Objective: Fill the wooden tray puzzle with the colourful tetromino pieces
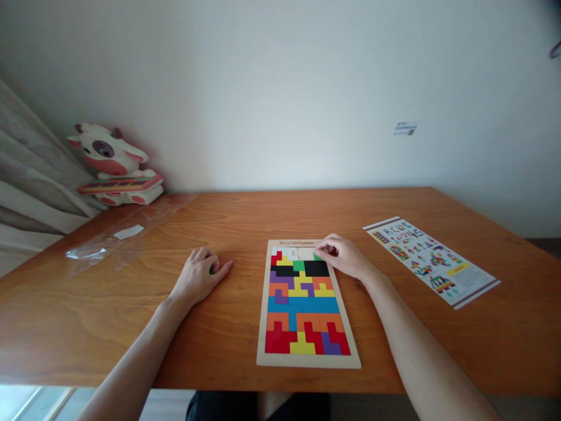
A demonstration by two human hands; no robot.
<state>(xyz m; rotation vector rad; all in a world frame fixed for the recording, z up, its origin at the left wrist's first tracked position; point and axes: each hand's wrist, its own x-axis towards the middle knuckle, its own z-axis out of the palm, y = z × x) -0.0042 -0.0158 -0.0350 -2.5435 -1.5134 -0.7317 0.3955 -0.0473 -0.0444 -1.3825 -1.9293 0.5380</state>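
A wooden puzzle board [308,361] with a pale frame lies on the table, filled over most of its area with coloured block pieces. Near its top right corner, my right hand [342,254] has its fingers pinched on a small green piece [316,256], over a bare part of the board. White pieces [287,253] sit in the top left of the frame. Left of the board, my left hand [200,273] rests on the table with curled fingers and the thumb out; something small and green [212,270] shows inside it.
On the wooden table [236,222], a printed pattern sheet [432,260] lies to the right and a clear plastic wrapper [105,242] to the left. A toy cow with a keyboard [120,166] stands at the back left, beside a curtain [35,169].
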